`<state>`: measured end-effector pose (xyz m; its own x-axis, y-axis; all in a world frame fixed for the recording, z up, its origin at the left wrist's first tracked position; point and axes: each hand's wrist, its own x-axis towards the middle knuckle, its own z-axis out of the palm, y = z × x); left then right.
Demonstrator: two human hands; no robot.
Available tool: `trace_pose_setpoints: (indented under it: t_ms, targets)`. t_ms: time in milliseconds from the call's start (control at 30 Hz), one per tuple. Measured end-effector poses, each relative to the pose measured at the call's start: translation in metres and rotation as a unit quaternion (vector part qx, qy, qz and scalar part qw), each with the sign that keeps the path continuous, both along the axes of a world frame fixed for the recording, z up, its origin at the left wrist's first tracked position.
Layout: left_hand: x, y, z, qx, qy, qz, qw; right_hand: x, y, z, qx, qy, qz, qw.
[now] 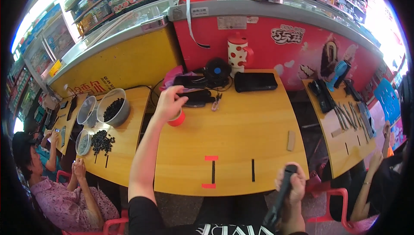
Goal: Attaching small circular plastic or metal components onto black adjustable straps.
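My right hand [296, 185], by the table's near right edge, is wrapped round a long black rod-like object [282, 196]. It slants down toward my lap, and its exact kind cannot be made out. My left arm stretches over the table, and my left hand [169, 102] has its fingers bent in toward the thumb. Whether anything sits between those fingertips is too small to tell. Just below that hand is a red roll [177, 118], partly covered by it. Two short black strips lie in front of me; the left strip [213, 172] runs between red tape pieces [211, 158].
Along the table's back are a black pouch [255, 82], a small black fan [217, 69] and a spotted mug [237, 54]. A tan block [291, 140] lies at right. People work at both side tables; the left one carries tubs [123, 118] and small black parts [102, 141].
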<state>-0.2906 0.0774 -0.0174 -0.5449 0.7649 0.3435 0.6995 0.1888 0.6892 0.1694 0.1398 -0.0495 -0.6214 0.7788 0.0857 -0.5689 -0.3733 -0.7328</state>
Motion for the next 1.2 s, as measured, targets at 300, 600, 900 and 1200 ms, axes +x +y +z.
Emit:
trace_pose_setpoints:
  t_ms: [300, 600, 900, 1200]
  targets:
    - [0.308, -0.136, -0.043, 0.106, -0.511, -0.259, 0.813, -0.025, -0.087, 0.003, 0.239, -0.179, 0.006, 0.954]
    - [0.346, -0.163, -0.035, 0.147, -0.534, -0.258, 0.791, 0.004, -0.12, 0.013, 0.494, -0.211, -0.112, 0.836]
    - [0.342, -0.163, -0.066, 0.122, -0.613, -0.173, 0.761, 0.013, -0.122, 0.003, 0.451, -0.249, -0.002, 0.857]
    - [0.349, -0.173, -0.078, 0.125, -0.64, -0.165, 0.74, 0.019, -0.13, -0.017, 0.439, -0.237, -0.021, 0.867]
